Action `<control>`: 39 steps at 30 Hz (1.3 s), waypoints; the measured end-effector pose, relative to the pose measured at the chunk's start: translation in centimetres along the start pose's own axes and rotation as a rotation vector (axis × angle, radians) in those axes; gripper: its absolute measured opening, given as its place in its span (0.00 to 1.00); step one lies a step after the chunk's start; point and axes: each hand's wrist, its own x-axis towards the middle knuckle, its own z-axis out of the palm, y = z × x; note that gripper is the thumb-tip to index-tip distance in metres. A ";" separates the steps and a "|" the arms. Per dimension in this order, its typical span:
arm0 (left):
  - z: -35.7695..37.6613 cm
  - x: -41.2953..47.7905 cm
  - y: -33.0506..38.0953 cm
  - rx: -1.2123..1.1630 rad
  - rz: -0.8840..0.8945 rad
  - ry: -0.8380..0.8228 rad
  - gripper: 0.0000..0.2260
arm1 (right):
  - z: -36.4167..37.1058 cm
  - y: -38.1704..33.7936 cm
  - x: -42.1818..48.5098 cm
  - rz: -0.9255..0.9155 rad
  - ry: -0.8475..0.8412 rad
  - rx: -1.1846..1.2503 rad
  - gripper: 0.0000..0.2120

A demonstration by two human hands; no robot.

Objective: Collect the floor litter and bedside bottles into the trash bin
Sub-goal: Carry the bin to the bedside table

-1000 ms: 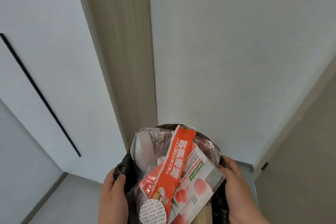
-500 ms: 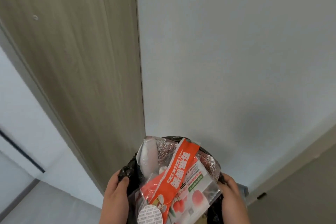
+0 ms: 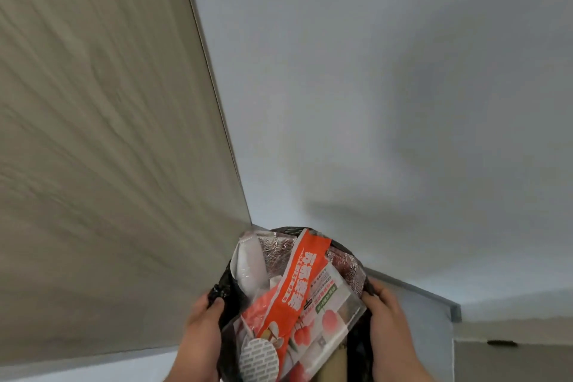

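At the bottom centre of the frame, I hold a black trash bag (image 3: 224,288) between my 2 hands. My left hand (image 3: 200,338) is at the lower left, its fingers curled over the crinkled black rim with the thumb pressed onto the plastic — clamped on the bag's edge. My right hand (image 3: 389,329) is at the lower right, its fingers wrapped around the opposite side of the rim, gripping it as well.

Litter fills the open mouth of the bag and stands up above the rim. An orange snack wrapper (image 3: 299,285) with white lettering runs diagonally from the lower left of the pile up toward its top. Beneath and beside it, toward the right, lies a clear packet (image 3: 328,316) printed with red fruit and a green label. Behind both, a silver foil pouch (image 3: 347,270) spreads across the back of the opening, with a pale flap (image 3: 249,263) turned up at its left. A round white seal (image 3: 259,360) with grey print sits at the bottom of the pile, near the frame's lower edge.

The upper left of the frame is filled by a wood-grain panel (image 3: 102,133) — blurred. The upper right is a plain white wall (image 3: 387,87), with a grey ledge (image 3: 434,298) at the right just above my right hand.
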 end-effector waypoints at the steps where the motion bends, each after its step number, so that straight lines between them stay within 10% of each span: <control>1: 0.8 1.8 -1.1 -0.038 -0.036 -0.009 0.10 | 0.4 1.4 2.6 0.032 0.001 0.011 0.10; 18: 8.4 31.2 -21.0 0.079 -0.131 0.041 0.16 | 4.3 23.1 34.4 0.233 -0.015 -0.031 0.13; 39: 9.1 41.0 -25.9 0.113 -0.199 0.062 0.16 | 5.9 27.1 43.4 0.232 0.020 -0.316 0.10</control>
